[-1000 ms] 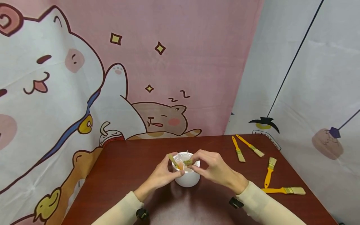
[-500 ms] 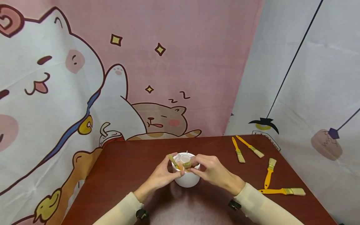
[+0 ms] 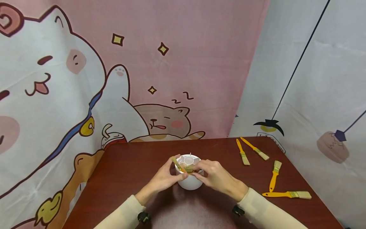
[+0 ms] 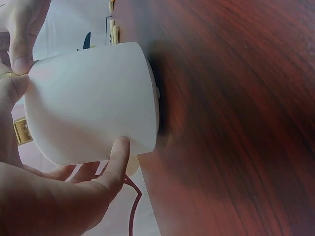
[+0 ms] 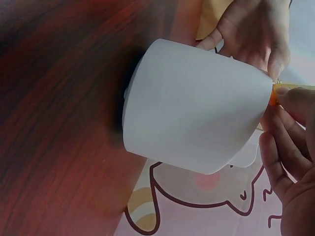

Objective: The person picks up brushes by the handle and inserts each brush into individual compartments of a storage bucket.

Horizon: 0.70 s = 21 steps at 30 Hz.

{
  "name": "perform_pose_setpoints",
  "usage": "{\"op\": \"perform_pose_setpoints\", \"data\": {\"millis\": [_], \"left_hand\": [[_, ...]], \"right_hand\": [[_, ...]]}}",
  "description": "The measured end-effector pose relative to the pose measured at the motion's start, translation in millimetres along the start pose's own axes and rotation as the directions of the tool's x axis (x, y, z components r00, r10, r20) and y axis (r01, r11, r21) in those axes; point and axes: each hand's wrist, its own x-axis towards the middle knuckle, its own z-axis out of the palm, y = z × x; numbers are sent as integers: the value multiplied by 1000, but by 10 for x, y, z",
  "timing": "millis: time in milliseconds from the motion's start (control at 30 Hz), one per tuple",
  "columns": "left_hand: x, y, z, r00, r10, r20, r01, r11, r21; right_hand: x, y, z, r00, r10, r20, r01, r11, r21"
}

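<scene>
A white round holder with a divided top stands on the table in the middle of the head view. My left hand grips it from the left, thumb at the rim and a fingertip pressed on its wall in the left wrist view. One paintbrush leans in the holder on the left, bristles up. Over the near rim, my right hand pinches a second paintbrush between thumb and fingers. An orange handle shows at the rim in the right wrist view; the fingers partly hide it.
On the table's right side lie several yellow-handled paintbrushes: two at the back, one pointing away from me, and one lying crosswise in front. A printed cloth hangs behind the dark red wooden table.
My right hand has moved slightly left and lower at the holder, and its paintbrush has sunk toward the near rim. My left hand and the holder have stayed put.
</scene>
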Motion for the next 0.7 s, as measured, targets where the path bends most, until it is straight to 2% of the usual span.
{"op": "perform_pose_setpoints", "data": {"millis": [367,567,700], "left_hand": [[-6,41,-17,1000,2,9,-2,1000,0],[-5,48,-17,1000,1,12,0,1000,-22],[4,32,-14,1000,-2,14,2,1000,-21]], "right_hand": [[-39,-18,-46,1000,-14,-1,14,986,-167],[-74,-29,-116,1000,7,-17,-9,991,-136],[-125,-36,-198,998,49,-33,-52,993,-109]]}}
